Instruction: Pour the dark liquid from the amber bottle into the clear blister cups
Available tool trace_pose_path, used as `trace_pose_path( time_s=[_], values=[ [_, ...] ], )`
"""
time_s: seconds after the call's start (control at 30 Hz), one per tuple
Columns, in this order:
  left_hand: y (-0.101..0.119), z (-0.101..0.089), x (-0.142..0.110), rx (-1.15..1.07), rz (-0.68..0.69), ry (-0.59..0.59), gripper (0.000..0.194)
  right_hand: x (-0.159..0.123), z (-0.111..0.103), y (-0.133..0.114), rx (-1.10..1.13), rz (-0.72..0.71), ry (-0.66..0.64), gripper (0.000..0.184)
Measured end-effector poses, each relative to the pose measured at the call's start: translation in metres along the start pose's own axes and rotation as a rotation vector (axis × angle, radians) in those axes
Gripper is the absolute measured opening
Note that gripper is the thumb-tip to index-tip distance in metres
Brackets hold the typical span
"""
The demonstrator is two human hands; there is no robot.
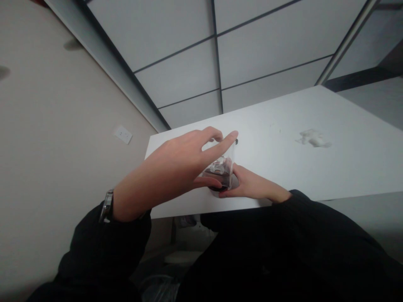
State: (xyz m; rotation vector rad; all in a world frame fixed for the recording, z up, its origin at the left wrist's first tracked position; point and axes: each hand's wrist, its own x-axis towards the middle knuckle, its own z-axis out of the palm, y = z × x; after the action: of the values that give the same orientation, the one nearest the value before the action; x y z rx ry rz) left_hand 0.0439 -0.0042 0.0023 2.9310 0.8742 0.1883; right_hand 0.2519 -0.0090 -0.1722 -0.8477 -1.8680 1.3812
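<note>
A clear container point(223, 167) with dark and shiny contents is held over the near left part of the white table point(355, 167). My left hand point(184, 157) reaches across it from the left, thumb on the near side and fingers over the top and far side. Low on the container's right side, my right hand point(252, 182) grips it, its fingers partly hidden behind. A small black bit point(236, 141) shows by my left index fingertip. What exactly lies inside the container cannot be made out.
Crumpled whitish, see-through material point(313, 138) lies on the right half of the table. Pale panels point(189, 75) with dark strips stand behind it. On the left wall is a socket point(123, 134). Clear plastic point(160, 287) shows below the table's near edge.
</note>
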Motion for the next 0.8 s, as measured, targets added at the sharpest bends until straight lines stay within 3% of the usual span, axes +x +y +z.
trace_pose_path(
  time_s=[0.17, 0.3, 0.57, 0.8],
  values=[
    [-0.003, -0.001, 0.000, 0.044, 0.016, -0.015, 0.073, 0.000, 0.000, -0.001, 0.010, 0.001, -0.008, 0.088],
    [-0.018, 0.006, -0.011, -0.024, 0.026, 0.045, 0.082, 0.000, 0.000, 0.001, 0.017, -0.028, 0.007, 0.090],
    [-0.056, 0.064, -0.059, -0.330, -0.224, 0.267, 0.117, 0.000, -0.001, -0.001, 0.068, -0.005, -0.044, 0.077],
    [-0.075, 0.100, -0.086, -0.627, -0.325, 0.430, 0.091, 0.000, -0.001, 0.000, 0.070, 0.017, -0.052, 0.078]
  ],
)
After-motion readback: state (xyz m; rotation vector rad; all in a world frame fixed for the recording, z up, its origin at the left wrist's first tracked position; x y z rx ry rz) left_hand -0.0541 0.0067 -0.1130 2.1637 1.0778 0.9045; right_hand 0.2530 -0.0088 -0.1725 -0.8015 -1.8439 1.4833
